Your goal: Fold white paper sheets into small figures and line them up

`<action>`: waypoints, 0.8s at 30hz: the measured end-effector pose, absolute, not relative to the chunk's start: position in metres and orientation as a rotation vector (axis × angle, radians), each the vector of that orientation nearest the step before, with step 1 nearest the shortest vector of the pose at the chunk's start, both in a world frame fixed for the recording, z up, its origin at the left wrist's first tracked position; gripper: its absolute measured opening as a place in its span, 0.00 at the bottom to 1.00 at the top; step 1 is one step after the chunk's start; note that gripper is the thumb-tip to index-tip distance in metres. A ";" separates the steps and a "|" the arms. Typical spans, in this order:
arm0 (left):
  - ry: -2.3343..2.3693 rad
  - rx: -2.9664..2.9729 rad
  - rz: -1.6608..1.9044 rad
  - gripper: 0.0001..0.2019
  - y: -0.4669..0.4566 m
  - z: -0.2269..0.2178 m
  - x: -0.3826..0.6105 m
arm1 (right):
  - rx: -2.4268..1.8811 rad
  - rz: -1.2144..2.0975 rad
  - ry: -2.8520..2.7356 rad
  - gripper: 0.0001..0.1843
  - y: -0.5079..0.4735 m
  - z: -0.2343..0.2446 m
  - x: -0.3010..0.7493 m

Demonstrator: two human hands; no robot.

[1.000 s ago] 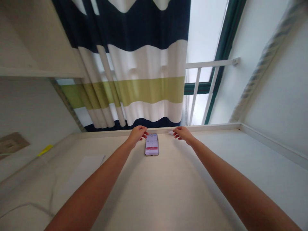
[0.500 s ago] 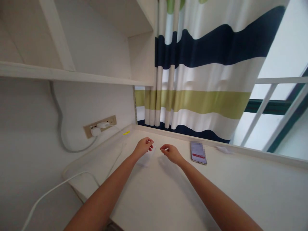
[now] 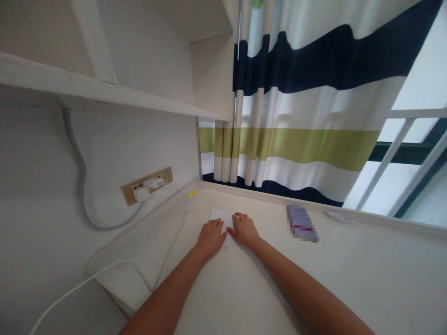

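Observation:
A small sheet of white paper point(image 3: 226, 218) lies on the pale desk point(image 3: 223, 288), partly covered by both hands. My left hand point(image 3: 210, 236) rests over its left side, palm down with the fingers stretched forward. On the right side, my right hand point(image 3: 245, 230) lies flat in the same way, fingers reaching toward the curtain. The two thumbs come close together over the middle of the paper. Neither hand is closed around anything.
A phone point(image 3: 302, 223) with a blurred screen lies to the right, and a crumpled clear-white scrap point(image 3: 339, 217) sits beyond it. A white cable point(image 3: 174, 237) runs along the left from plugs in a wall socket point(image 3: 146, 185). A yellow strip point(image 3: 191, 193) marks the cable. Shelves point(image 3: 167, 104) overhang the left.
Both hands have gone from raised, pinched fingers to lying flat on the paper, which now rests on the desk. The view has shifted slightly.

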State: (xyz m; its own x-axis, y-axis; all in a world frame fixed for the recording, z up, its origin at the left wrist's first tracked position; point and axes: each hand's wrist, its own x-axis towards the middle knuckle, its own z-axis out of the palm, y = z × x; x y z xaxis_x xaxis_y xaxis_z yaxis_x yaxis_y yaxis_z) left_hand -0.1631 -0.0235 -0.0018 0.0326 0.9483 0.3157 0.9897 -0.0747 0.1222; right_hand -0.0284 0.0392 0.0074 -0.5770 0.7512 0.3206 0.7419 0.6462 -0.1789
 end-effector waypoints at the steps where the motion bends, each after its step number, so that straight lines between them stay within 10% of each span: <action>1: -2.040 -2.158 -0.472 0.20 -0.023 -0.002 -0.163 | -1.199 0.007 -2.523 0.25 0.039 0.006 -0.029; 14: -2.059 -2.191 -0.470 0.20 -0.022 0.001 -0.165 | -1.167 0.091 -2.506 0.18 0.036 0.004 -0.037; 24: -2.084 -2.110 -0.834 0.19 -0.026 0.009 -0.162 | -0.930 0.945 -1.894 0.21 0.038 0.008 -0.048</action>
